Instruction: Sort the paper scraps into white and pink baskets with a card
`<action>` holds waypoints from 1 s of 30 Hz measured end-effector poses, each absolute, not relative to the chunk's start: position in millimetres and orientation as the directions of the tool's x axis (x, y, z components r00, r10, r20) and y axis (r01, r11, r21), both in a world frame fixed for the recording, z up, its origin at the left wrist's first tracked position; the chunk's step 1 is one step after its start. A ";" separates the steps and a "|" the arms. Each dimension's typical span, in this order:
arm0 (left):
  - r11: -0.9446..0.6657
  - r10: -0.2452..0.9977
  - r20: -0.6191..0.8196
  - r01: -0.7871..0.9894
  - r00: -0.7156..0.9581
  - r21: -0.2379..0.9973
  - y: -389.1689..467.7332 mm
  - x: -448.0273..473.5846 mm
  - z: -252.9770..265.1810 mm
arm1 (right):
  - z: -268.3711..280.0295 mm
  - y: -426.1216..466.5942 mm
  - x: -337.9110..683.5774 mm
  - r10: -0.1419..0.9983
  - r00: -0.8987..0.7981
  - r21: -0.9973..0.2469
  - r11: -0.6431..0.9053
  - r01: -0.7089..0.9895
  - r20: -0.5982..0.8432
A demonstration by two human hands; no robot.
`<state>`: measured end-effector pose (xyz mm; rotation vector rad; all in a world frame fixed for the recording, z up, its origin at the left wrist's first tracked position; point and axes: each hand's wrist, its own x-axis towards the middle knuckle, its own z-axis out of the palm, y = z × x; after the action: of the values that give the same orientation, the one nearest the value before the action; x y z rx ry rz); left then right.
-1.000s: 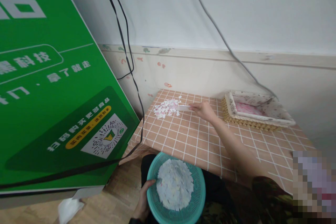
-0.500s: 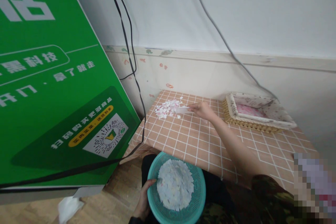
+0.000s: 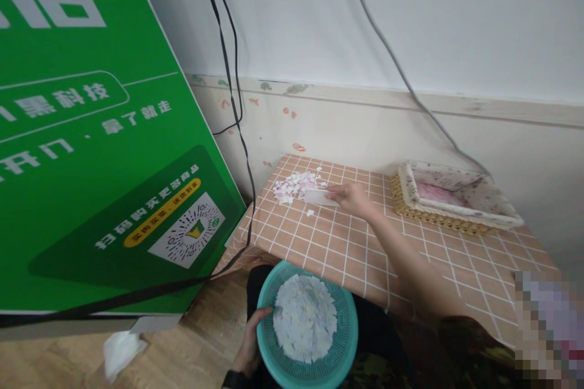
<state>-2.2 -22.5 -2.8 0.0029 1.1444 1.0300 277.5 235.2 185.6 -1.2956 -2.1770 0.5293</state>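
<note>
My right hand (image 3: 351, 199) is closed on one end of a flat white card (image 3: 318, 197) low over the table. The card's far end meets a small heap of white and pink paper scraps (image 3: 292, 186). One loose scrap (image 3: 310, 213) lies just in front of the card. Down at my lap, my left hand (image 3: 253, 335) grips the left rim of a round teal plastic basket (image 3: 351, 340), thumb over the edge. A mound of pale bluish-white paper scraps (image 3: 305, 319) sits inside the basket.
A checkered brown cloth (image 3: 337, 243) covers the table. At its back right stands a fabric-lined wicker basket (image 3: 447, 219) with pink-white contents. A green sign panel (image 3: 114, 194) is on the left, with a black strap (image 3: 250, 194) hanging beside it. A white bag (image 3: 123, 352) lies on the floor.
The card now shows its broad face more and sits slightly lower beside the heap. A loose scrap now lies apart in front of it. The left hand stays on the basket rim.
</note>
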 end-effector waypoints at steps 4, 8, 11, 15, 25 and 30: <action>0.548 0.682 -0.731 -0.667 0.009 0.504 -23.4 -2.6 -1.9 | 183.9 244.7 268.0 0.892 -0.361 -0.499 0.451 0.740 0.270; 0.559 0.686 -0.727 -0.659 0.026 0.503 -24.0 -2.8 1.4 | 184.7 248.4 266.4 0.894 -0.326 -0.440 0.436 0.785 0.307; 0.560 0.687 -0.726 -0.661 0.033 0.499 -24.0 -2.6 2.2 | 185.2 247.6 262.1 0.900 -0.303 -0.454 0.423 0.784 0.314; 0.561 0.694 -0.719 -0.657 0.042 0.503 -23.5 -2.5 1.4 | 183.8 247.4 252.6 0.874 -0.368 -0.466 0.481 0.742 0.316; 0.563 0.688 -0.723 -0.671 0.058 0.483 -23.0 -3.8 2.3 | 199.1 254.4 263.2 0.798 -0.516 -0.396 0.602 0.693 0.311; 0.576 0.686 -0.723 -0.665 0.078 0.475 -23.4 -4.1 -0.7 | 197.1 260.3 263.5 0.788 -0.540 -0.322 0.615 0.720 0.296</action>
<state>-4.1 -23.4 -0.7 0.0229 1.0978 1.0119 263.5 260.3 197.1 -1.1994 -2.4303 0.2257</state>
